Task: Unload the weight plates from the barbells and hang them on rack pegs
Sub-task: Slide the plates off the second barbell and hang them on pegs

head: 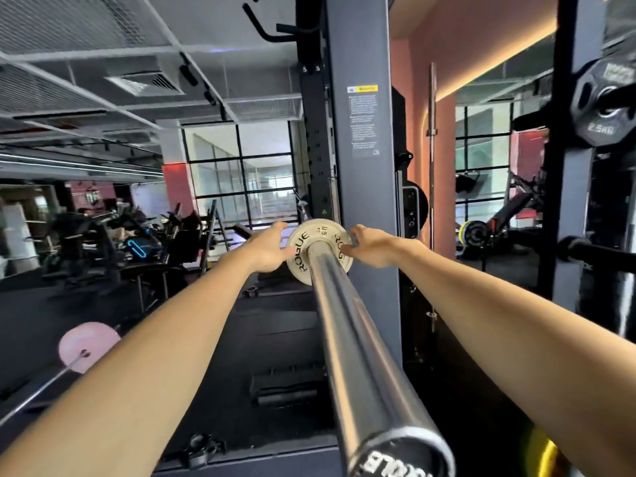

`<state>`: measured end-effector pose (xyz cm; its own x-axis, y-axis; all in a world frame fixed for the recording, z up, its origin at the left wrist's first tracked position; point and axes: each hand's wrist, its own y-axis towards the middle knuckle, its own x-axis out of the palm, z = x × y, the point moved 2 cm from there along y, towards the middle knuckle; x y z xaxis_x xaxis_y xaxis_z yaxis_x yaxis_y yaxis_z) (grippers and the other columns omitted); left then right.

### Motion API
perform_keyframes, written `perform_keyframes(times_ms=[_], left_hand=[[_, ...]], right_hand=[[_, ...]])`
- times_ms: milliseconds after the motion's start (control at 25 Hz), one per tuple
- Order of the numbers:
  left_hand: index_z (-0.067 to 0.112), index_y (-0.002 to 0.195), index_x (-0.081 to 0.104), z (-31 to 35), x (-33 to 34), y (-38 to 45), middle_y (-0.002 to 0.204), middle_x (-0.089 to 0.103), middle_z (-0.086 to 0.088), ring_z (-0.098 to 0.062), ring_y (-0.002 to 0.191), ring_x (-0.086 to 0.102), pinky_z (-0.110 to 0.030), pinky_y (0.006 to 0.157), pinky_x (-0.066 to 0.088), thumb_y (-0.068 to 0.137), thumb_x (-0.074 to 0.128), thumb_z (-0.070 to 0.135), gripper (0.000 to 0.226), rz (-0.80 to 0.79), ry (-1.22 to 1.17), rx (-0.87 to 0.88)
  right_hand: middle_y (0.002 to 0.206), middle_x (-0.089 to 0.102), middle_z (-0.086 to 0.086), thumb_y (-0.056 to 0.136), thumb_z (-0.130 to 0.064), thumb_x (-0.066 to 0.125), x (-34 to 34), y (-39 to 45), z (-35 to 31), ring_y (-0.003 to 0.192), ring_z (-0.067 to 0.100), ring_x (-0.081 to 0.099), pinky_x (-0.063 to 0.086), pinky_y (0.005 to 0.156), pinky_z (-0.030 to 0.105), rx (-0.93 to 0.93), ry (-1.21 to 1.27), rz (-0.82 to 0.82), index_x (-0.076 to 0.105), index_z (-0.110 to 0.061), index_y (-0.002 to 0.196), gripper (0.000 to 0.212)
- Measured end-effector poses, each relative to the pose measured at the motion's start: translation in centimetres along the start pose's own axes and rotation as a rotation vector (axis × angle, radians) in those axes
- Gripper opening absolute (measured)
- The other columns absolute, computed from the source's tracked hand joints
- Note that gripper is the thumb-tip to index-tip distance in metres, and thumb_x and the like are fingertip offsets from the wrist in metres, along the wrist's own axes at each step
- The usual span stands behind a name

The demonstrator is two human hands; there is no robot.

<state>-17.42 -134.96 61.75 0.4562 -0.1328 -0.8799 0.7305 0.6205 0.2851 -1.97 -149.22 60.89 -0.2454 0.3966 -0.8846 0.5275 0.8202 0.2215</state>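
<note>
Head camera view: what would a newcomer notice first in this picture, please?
First, the long steel barbell sleeve that runs from the bottom edge up to the centre. At its far end sits a small pale Rogue plate, with the left hand and right hand gripping its two edges. At upper right, a dark plate hangs on a rack peg.

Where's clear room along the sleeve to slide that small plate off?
Barbell sleeve is bare from the white plate to its near end cap. Crowded at the plate: left hand and right hand flank it, rack upright just behind.
</note>
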Motion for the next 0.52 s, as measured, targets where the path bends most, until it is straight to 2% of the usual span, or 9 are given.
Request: perform_keyframes(times_ms=[80, 160, 280, 360, 440, 520], left_hand=[[0.015, 0.146, 0.036, -0.1, 0.7, 1.3, 0.14, 0.052, -0.008, -0.027, 0.123, 0.052, -0.031, 0.096, 0.04, 0.096, 0.058, 0.028, 0.055, 0.0, -0.032, 0.027], [0.014, 0.136, 0.047, 0.1, 1.3, 2.4, 0.129, 0.059, -0.008, -0.026, 0.115, 0.055, -0.027, 0.086, 0.038, 0.096, 0.058, 0.024, 0.043, 0.026, -0.069, 0.035], [0.01, 0.117, 0.056, 0.2, 1.9, 2.9, 0.116, 0.062, -0.01, -0.024, 0.097, 0.054, -0.028, 0.077, 0.037, 0.095, 0.059, 0.022, 0.025, 0.111, -0.059, 0.026], [0.013, 0.104, 0.055, 0.3, 2.2, 2.3, 0.107, 0.061, -0.009, -0.023, 0.089, 0.052, -0.029, 0.074, 0.038, 0.095, 0.059, 0.022, 0.013, 0.126, -0.031, 0.029], [0.017, 0.098, 0.052, 0.7, 2.3, 1.4, 0.099, 0.057, -0.006, -0.023, 0.087, 0.053, -0.03, 0.073, 0.039, 0.095, 0.06, 0.021, 0.009, 0.135, -0.035, 0.023], [0.017, 0.097, 0.053, 1.3, 2.0, -0.2, 0.099, 0.058, -0.006, -0.023, 0.087, 0.053, -0.03, 0.073, 0.039, 0.094, 0.06, 0.021, 0.009, 0.16, -0.031, 0.007]], right_hand=[[0.129, 0.051, 0.011, 0.101, -0.034, 0.041, 0.4, 0.9, -0.3, 0.113, 0.029, 0.049, 0.037, 0.083, 0.029, -0.009, 0.011, 0.007, 0.04, -0.006, 0.132, 0.042], [0.133, 0.051, 0.012, 0.1, -0.036, 0.044, 0.9, 1.8, -0.4, 0.102, 0.024, 0.048, 0.036, 0.074, 0.027, 0.004, 0.093, 0.018, 0.036, -0.005, 0.136, 0.048], [0.112, 0.056, 0.011, 0.098, -0.037, 0.049, 1.5, 2.3, -0.1, 0.089, 0.022, 0.046, 0.036, 0.07, 0.029, 0.004, 0.124, 0.08, 0.039, -0.006, 0.129, 0.045], [0.097, 0.055, 0.007, 0.097, -0.037, 0.051, 1.8, 1.9, 0.4, 0.083, 0.024, 0.049, 0.035, 0.069, 0.03, -0.004, 0.097, 0.109, 0.043, -0.007, 0.117, 0.037], [0.087, 0.056, 0.002, 0.096, -0.038, 0.052, 1.7, 1.1, 0.9, 0.076, 0.023, 0.053, 0.038, 0.064, 0.03, -0.022, 0.122, 0.11, 0.046, -0.011, 0.104, 0.029], [0.081, 0.059, 0.002, 0.096, -0.038, 0.054, 1.4, -0.5, 0.9, 0.065, 0.02, 0.059, 0.041, 0.055, 0.027, -0.048, 0.168, 0.098, 0.048, -0.012, 0.098, 0.027]])
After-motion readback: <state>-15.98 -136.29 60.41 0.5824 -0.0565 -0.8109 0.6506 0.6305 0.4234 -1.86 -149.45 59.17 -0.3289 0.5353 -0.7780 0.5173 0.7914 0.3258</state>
